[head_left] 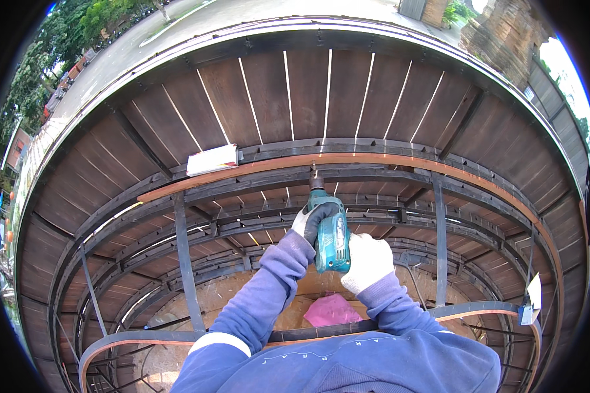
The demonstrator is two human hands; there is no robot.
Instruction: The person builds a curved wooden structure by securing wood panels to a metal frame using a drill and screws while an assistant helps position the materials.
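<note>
Head view, looking down over my own arms: both my gloved hands are wrapped on the teal cordless drill (pixel 332 239), which points away from me into the steel frame. My left hand (pixel 310 221) has its fingers curled tight over the front of the drill body, just behind the chuck; my right hand (pixel 367 262) is closed around the grip at the back. Just past my left fingertips the bit (pixel 316 178) meets the dark metal rail (pixel 373 174), right under the rust-orange bar (pixel 347 159) that runs across in front of the wooden slats (pixel 308 92). Well off to the left of my fingers a small white box (pixel 212 160) sits on the same rail. Below my wrists, down through the frame, lies something pink (pixel 332 309) on the ground.

To do this well, I judge I should keep the drill square to the rail, push in a straight line from my right palm, and let my left hand only steady the nose. A tilted bit could skate off the steel or snap, so firm, even pressure seems wiser than force.
</note>
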